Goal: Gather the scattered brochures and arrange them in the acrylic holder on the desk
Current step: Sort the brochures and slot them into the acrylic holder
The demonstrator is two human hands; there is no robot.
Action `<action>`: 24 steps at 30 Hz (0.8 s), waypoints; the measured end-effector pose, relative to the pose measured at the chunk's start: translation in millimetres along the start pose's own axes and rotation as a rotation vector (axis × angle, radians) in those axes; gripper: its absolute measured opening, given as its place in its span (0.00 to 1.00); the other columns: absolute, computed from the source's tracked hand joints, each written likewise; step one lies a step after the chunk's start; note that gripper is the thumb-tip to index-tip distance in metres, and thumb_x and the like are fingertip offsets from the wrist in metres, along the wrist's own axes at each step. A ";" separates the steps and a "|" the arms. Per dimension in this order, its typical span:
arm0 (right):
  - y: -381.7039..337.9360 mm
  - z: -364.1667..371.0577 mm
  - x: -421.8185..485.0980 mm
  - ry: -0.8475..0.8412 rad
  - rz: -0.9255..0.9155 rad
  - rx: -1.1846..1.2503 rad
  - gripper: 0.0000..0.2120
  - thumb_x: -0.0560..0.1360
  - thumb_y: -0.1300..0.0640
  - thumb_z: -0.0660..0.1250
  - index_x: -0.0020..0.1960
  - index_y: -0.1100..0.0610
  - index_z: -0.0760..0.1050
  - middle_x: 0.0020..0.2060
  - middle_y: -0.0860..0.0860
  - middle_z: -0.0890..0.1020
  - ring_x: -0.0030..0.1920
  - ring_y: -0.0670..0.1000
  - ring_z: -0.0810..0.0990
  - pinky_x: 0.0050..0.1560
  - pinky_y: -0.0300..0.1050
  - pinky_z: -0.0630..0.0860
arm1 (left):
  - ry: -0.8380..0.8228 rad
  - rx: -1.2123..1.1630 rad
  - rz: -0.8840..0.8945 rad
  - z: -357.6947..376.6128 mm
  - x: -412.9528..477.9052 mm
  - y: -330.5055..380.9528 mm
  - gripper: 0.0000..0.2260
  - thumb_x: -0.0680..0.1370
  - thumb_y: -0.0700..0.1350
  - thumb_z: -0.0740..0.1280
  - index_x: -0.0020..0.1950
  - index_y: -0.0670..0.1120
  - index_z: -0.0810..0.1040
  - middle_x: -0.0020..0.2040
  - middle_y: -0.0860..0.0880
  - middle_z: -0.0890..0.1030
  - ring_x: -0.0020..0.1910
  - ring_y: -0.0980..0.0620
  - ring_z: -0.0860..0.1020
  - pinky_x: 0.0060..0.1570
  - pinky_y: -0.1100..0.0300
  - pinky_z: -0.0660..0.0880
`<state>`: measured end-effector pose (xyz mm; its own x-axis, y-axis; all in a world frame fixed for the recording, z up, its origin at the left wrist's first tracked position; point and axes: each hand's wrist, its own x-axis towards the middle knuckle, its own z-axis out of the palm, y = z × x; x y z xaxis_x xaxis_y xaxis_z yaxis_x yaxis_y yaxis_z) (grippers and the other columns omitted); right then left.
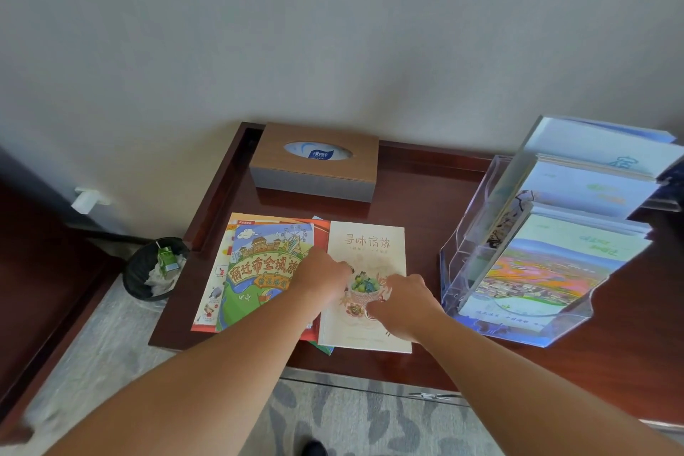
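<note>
A person's two hands reach over loose brochures on a dark, glossy wooden desk, with the job seemingly part done. The clear acrylic holder, a stepped rack at the right, already carries glossy booklets in its tiers, while several more lie flat to its left. The left hand rests where a colourful cartoon-map brochure meets a cream booklet, fingers curled down onto the paper. The right hand presses on the cream booklet's near half, fingers bent. Neither hand appears to have lifted anything yet (whether an edge is pinched cannot be told). The cartoon brochure tops an overlapping pile of red and green sheets, all thin and rectangular. Left to do, by the look of it: squaring this pile and slotting it into the holder. A wood-grain tissue box sits at the far edge.
</note>
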<state>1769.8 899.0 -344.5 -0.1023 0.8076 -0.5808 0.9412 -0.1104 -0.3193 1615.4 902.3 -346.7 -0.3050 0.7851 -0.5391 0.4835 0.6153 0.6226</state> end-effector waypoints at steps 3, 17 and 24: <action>2.5 0.6 -0.6 0.002 -0.001 0.038 0.31 0.73 0.41 0.66 0.70 0.54 0.66 0.65 0.55 0.66 0.57 0.55 0.76 0.58 0.51 0.78 | 0.039 -0.160 -0.085 6.6 1.3 6.3 0.04 0.76 0.40 0.62 0.45 0.41 0.75 0.36 0.47 0.74 0.31 0.51 0.71 0.29 0.60 0.63; -19.1 -96.1 -22.1 0.381 -0.156 0.630 0.09 0.79 0.56 0.60 0.58 0.51 0.74 0.48 0.47 0.82 0.45 0.52 0.82 0.47 0.52 0.81 | 0.198 -0.641 0.277 -59.5 -36.8 70.2 0.04 0.70 0.40 0.61 0.39 0.40 0.73 0.30 0.52 0.78 0.31 0.51 0.75 0.33 0.58 0.67; -18.4 -185.8 -58.0 0.544 -0.301 0.682 0.06 0.79 0.59 0.61 0.50 0.50 0.75 0.42 0.47 0.81 0.43 0.57 0.84 0.46 0.57 0.83 | 0.207 -0.655 0.461 -85.4 -69.7 147.8 0.05 0.71 0.42 0.61 0.39 0.44 0.76 0.37 0.47 0.83 0.36 0.49 0.80 0.35 0.57 0.72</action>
<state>1818.2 961.8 -165.8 0.0162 0.9996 -0.0251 0.4884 -0.0298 -0.8721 1638.0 944.6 -168.6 -0.3694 0.9264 -0.0733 0.0402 0.0948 0.9947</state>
